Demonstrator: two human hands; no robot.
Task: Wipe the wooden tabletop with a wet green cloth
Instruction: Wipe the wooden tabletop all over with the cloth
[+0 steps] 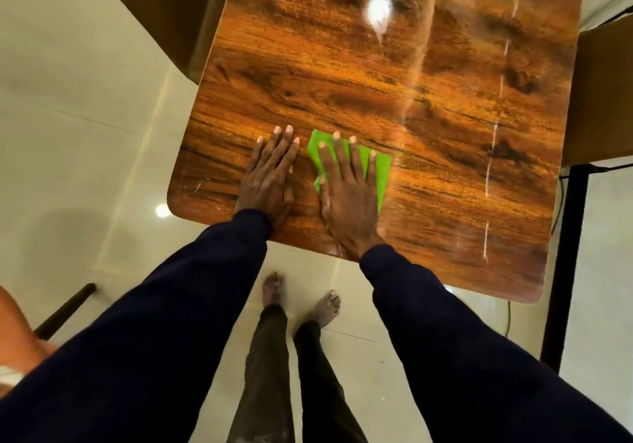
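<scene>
I press the green cloth [380, 172] flat on the wooden tabletop [376, 66] under my right hand [346, 199], fingers straight and spread. Just left of the cloth, my left hand [270, 175] rests flat on bare wood, holding nothing. Pale streaks [493, 155] right of the cloth suggest wiping is under way, with much left.

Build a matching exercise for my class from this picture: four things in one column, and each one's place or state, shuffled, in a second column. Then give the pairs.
Column one
1. person's left hand
2. person's right hand
3. bright green cloth
4. bare feet

Column two
A. standing on the pale tiled floor
B. flat on the bare glossy wooden tabletop, fingers straight
C. pressing flat on the cloth
D. spread beneath a palm

Pairs: 1-B, 2-C, 3-D, 4-A
</scene>
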